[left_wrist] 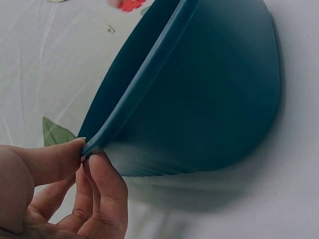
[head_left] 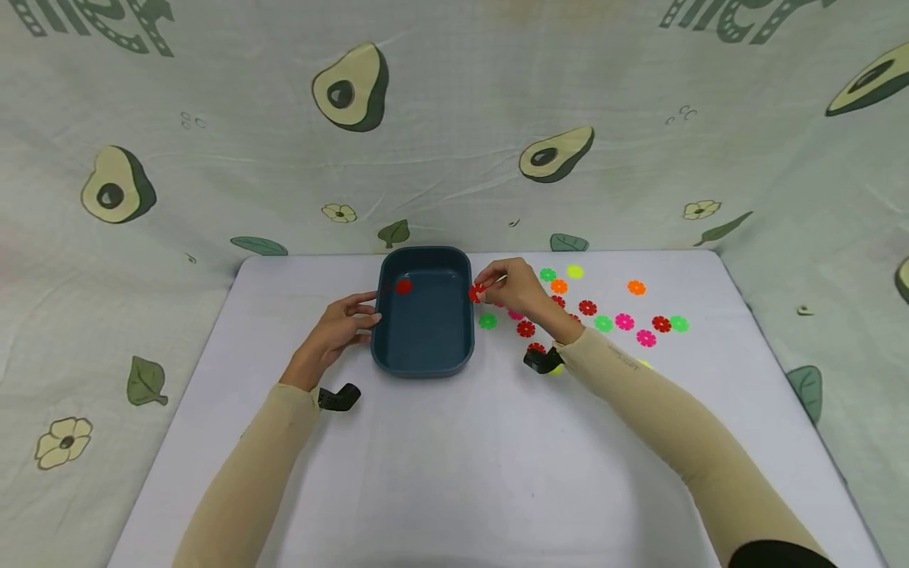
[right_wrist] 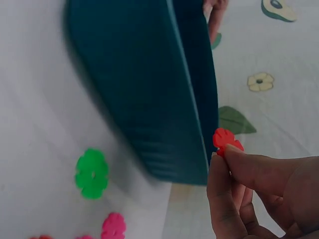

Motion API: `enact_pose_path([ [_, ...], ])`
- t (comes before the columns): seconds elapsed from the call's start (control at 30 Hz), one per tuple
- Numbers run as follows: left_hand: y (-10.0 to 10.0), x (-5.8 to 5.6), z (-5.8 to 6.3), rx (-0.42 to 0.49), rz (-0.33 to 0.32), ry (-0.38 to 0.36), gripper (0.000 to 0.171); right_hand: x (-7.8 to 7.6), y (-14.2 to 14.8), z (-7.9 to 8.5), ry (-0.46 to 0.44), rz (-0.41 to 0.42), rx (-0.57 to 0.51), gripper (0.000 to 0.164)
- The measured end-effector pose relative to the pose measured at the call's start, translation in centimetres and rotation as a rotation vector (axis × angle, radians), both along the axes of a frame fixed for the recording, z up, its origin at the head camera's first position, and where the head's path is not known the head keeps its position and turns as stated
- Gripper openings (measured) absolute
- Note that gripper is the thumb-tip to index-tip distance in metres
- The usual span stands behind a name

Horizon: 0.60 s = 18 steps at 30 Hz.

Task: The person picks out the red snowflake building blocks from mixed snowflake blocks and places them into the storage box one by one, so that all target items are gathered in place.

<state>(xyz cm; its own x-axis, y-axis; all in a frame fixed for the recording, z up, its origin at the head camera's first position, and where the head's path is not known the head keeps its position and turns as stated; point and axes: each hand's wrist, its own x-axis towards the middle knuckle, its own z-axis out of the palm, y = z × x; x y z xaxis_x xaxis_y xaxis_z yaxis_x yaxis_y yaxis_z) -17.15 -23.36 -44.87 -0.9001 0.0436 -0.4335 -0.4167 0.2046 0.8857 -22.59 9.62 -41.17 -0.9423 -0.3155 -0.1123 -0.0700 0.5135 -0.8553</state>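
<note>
A dark teal rectangular tub (head_left: 423,364) stands at the far middle of the white table. My left hand (head_left: 339,326) is at its left side; in the left wrist view the thumb and fingers (left_wrist: 108,186) pinch the rim. One red flower-shaped disc (head_left: 403,286) lies inside the tub. Just beyond the tub's right rim, my right hand (head_left: 518,284) pinches another red notched disc (right_wrist: 227,139) between thumb and fingertips. Below it on the table are a green disc (head_left: 488,321) and a red disc (head_left: 525,328); the right hand and wrist hide part of the scatter.
Several flower-shaped discs lie scattered right of the tub, among them an orange disc (head_left: 636,288), a yellow disc (head_left: 575,271) and a pink disc (head_left: 646,338). A cloth printed with avocados (head_left: 351,87) hangs behind the table. Each wrist carries a black camera mount (head_left: 339,397).
</note>
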Motion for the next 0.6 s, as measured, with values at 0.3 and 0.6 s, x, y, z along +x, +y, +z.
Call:
enact_pose_path([
  [0.3, 0.2, 0.1, 0.3, 0.004, -0.006, 0.011, 0.059, -0.8, -3.7, 0.0, -0.031, 0.004, -0.034, 0.02],
  [0.6, 0.1, 0.1, 0.2, 0.011, -0.008, 0.014, 0.06, -1.4, -7.2, -0.3, -0.017, 0.03, -0.006, 0.018],
])
